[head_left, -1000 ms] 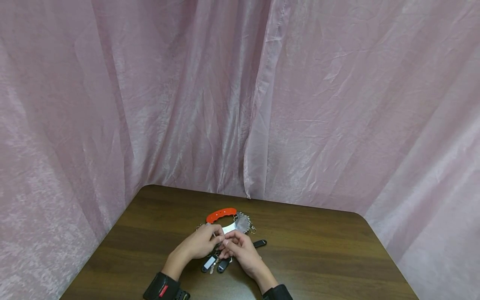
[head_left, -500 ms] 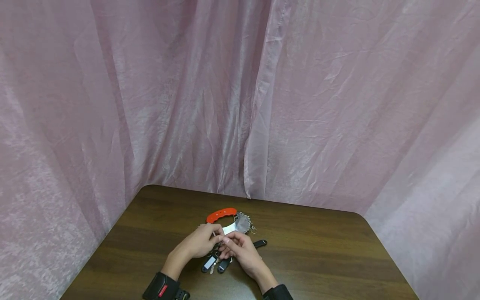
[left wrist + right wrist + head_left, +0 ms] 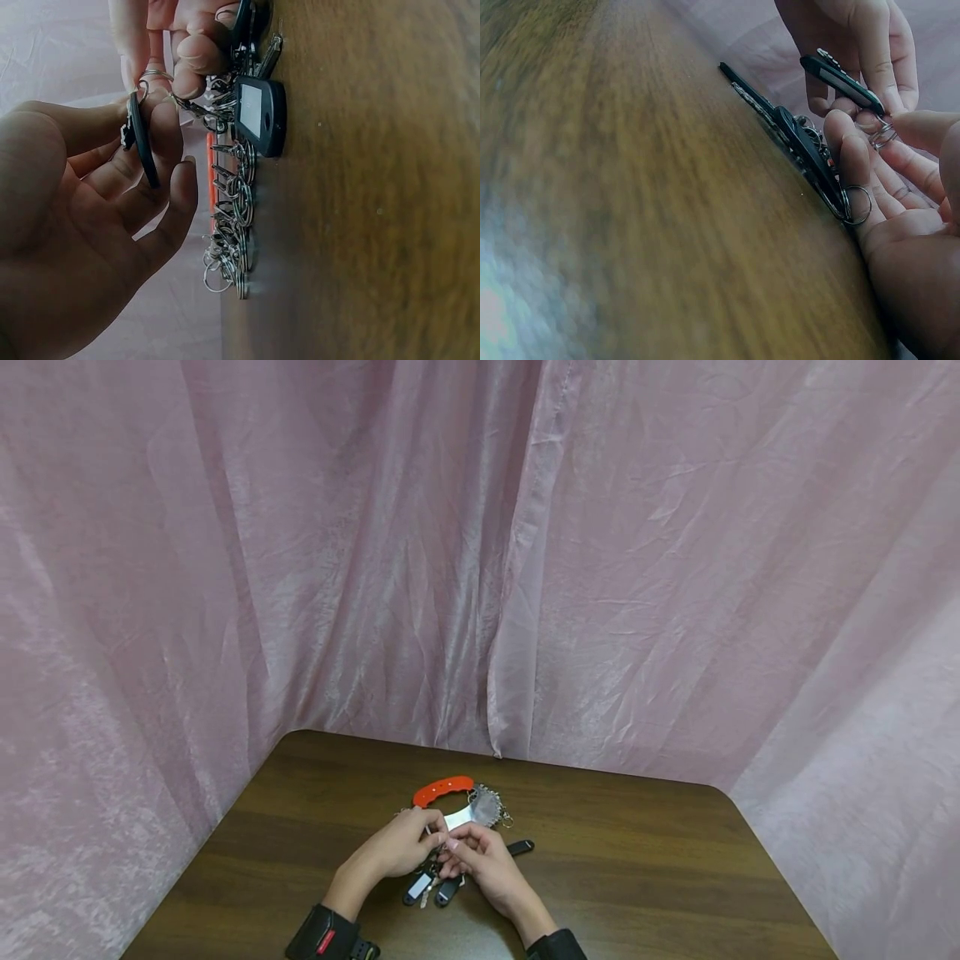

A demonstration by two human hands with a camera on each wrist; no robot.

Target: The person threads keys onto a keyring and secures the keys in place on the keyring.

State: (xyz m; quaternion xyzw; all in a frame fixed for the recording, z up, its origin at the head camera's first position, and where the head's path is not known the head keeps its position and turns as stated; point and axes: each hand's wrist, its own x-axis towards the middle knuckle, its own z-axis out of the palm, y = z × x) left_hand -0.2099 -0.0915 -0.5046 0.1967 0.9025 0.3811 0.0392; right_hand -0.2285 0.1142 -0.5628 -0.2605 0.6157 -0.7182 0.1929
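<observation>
Close together over the table, both hands work at one split ring (image 3: 883, 136). My left hand (image 3: 405, 843) pinches a black key tag (image 3: 142, 141) between thumb and fingers, with a small key (image 3: 126, 136) hanging beside it. Thumb and forefinger of my right hand (image 3: 483, 866) pinch the ring at the tag's end. Just beyond the hands lies a large key holder with a red handle (image 3: 442, 788) and a silver metal plate (image 3: 459, 817). Several small rings and clips (image 3: 241, 199) line its edge. The left hand covers part of the holder in the head view.
Below the hands, a black key tag with a white label (image 3: 418, 887) and another black tag (image 3: 448, 891) lie with keys on the brown wooden table (image 3: 637, 868). A further black tag (image 3: 520, 847) lies right of the right hand. Pink curtains (image 3: 375, 568) hang behind the table.
</observation>
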